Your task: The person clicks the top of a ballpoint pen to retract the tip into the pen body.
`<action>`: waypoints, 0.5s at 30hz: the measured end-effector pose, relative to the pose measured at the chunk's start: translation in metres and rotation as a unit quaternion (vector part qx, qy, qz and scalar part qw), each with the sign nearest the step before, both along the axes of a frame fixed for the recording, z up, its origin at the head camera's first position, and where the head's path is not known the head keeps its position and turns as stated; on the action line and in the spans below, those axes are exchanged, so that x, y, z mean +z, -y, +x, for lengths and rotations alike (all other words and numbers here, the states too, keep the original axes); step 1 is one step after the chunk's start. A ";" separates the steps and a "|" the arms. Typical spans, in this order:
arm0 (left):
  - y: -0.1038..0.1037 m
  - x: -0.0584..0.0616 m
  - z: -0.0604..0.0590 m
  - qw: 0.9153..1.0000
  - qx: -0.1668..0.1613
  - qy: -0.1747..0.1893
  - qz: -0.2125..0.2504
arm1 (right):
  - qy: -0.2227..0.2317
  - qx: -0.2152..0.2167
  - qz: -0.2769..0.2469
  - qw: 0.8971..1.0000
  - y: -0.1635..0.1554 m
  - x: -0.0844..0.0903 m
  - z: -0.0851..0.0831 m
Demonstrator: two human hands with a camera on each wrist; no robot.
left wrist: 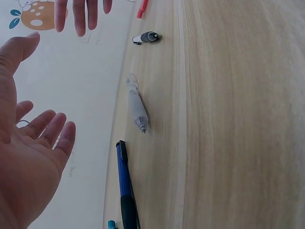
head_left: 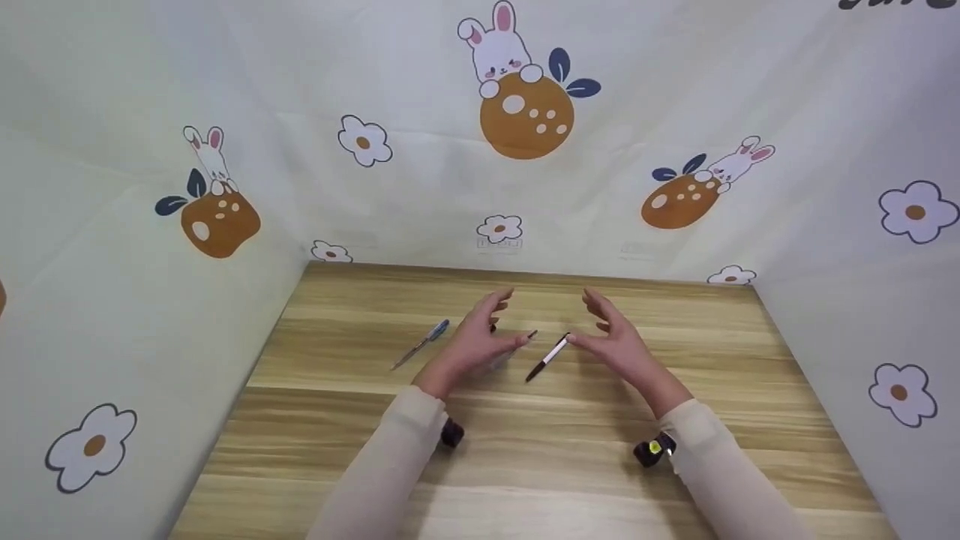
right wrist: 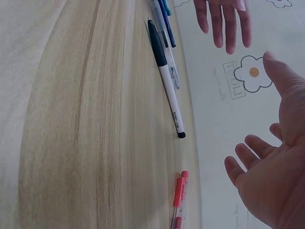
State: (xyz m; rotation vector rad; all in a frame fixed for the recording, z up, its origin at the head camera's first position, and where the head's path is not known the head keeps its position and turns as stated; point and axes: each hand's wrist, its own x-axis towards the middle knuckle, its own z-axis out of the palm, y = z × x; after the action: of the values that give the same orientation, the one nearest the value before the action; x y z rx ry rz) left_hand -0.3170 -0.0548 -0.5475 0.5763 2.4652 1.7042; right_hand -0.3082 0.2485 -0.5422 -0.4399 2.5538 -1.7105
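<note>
My left hand (head_left: 477,336) and right hand (head_left: 624,343) hover over the table with relaxed fingers, palms toward each other, holding nothing. Between them lies a black-and-white pen (head_left: 549,356). A clear pen (left wrist: 137,102) is partly covered by my left hand in the head view. To the left of that hand sits a blue-and-clear pen (head_left: 421,345); the left wrist view shows a blue pen (left wrist: 125,186) and the tip of a teal pen (left wrist: 112,224). A red pen (right wrist: 179,195) appears near my right hand in the right wrist view; in the head view it is hidden.
The wood-grain table (head_left: 525,465) is enclosed at the back and both sides by pale cloth (head_left: 420,195) printed with rabbits, oranges and flowers. Dark devices (head_left: 651,450) are strapped at both wrists, below the light sleeves (head_left: 382,465).
</note>
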 end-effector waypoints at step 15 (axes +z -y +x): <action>0.016 0.002 -0.005 0.998 0.000 -0.021 -0.062 | -0.001 -0.005 -0.034 0.999 0.014 -0.010 -0.009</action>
State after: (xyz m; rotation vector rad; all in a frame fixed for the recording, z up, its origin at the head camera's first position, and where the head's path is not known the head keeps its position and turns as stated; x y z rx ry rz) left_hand -0.3219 -0.0713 -0.5457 0.6038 2.5779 1.5401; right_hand -0.3169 0.2350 -0.5519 -0.4307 2.5102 -1.8048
